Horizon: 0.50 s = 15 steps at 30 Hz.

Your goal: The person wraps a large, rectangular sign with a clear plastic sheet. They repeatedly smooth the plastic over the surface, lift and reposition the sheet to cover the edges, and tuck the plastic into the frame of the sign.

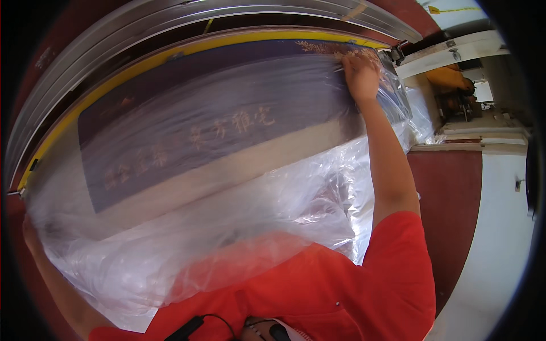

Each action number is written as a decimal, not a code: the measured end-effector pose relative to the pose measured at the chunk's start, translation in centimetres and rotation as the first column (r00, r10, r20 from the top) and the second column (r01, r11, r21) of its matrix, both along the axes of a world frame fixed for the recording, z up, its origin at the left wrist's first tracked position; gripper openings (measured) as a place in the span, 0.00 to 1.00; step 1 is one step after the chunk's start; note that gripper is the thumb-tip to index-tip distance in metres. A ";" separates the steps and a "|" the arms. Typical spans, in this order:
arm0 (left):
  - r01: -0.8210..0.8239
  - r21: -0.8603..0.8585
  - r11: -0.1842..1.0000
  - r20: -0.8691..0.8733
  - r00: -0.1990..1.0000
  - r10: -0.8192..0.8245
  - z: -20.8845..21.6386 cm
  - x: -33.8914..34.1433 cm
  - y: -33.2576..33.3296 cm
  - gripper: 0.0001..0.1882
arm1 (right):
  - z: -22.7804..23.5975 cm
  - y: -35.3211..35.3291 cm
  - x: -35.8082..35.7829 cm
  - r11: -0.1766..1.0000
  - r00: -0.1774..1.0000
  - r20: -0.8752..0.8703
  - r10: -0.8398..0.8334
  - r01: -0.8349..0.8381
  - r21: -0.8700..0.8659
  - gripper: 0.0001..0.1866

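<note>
A wide, clear plastic sheet [227, 233] hangs in folds in front of me and drapes over my red shirt. It covers most of a long dark-blue panel [250, 48] with gold lettering and a gold leaf pattern, pale along its lower side. My right hand [362, 77] reaches up to the panel's upper right part, its fingers curled closed on the sheet's upper edge. At the far left, my left hand [30, 232] is at the side edge of the sheet. Its fingers are hidden in shadow and blurred plastic, so their grip does not show.
A yellow strip [125, 67] borders the panel's top and left side. Beyond it run curved-looking grey metal rails [273, 10]. To the right are a white ledge [449, 54], an opening with an orange and dark machine [452, 91], and a red-brown surface [446, 216] beside a white one.
</note>
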<state>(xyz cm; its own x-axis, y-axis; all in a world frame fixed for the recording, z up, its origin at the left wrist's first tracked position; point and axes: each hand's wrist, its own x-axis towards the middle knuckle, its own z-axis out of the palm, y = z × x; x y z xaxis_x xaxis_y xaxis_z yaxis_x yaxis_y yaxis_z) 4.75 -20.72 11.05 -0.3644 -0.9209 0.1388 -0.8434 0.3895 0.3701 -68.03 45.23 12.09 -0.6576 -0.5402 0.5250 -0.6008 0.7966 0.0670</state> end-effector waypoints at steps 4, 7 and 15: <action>0.124 0.189 0.974 -0.346 0.937 -0.053 5.0 -0.1 2.8 0.21 | -0.6 0.3 -2.3 0.979 0.960 0.278 0.017 0.041 -0.199 0.11; -0.056 0.321 0.945 -0.441 0.875 0.201 5.7 1.4 2.3 0.22 | -0.2 -0.1 -1.8 0.994 0.995 0.080 0.061 -0.053 -0.099 0.10; -0.305 -0.302 0.903 -0.144 0.951 0.273 -1.9 -1.7 -4.3 0.22 | 0.6 0.5 -3.1 0.890 0.845 0.482 0.230 0.017 -0.455 0.13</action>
<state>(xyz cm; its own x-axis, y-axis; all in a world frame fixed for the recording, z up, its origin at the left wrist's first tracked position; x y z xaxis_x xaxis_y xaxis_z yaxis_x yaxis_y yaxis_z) 3.03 -24.99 9.10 -0.0594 -0.8853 0.4612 -0.9033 0.2443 0.3527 -71.09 45.70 12.66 -0.8457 -0.4259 0.3216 -0.5298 0.5976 -0.6018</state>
